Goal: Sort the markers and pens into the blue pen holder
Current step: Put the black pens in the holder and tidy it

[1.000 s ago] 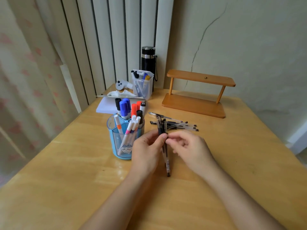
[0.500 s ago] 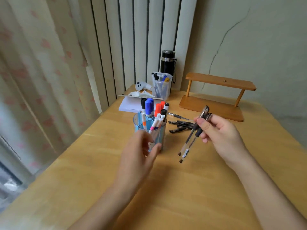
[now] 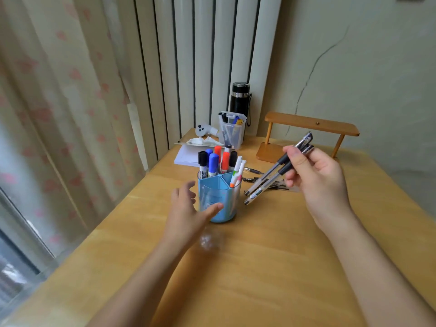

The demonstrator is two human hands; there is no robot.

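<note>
The blue pen holder (image 3: 215,194) stands mid-table with divided compartments. Thick markers (image 3: 213,162) with black, blue and red caps fill its back compartments, and thin white pens (image 3: 237,171) lean in the right one. My left hand (image 3: 188,213) is at the holder's left front with fingers spread, its thumb against the wall. My right hand (image 3: 318,178) is raised to the right of the holder, gripping two black gel pens (image 3: 271,178) that slant down toward the holder. More black pens (image 3: 273,185) lie on the table behind them, partly hidden.
At the back stand a clear pen box (image 3: 232,132), a black flask (image 3: 239,100), a white controller (image 3: 204,129), a notepad (image 3: 187,156) with tissue, and a wooden shelf (image 3: 309,125). Curtains hang along the left table edge.
The left hand let go of the pens and moved to the holder. The right hand lifted the two pens up and to the right. The view shifted left.
</note>
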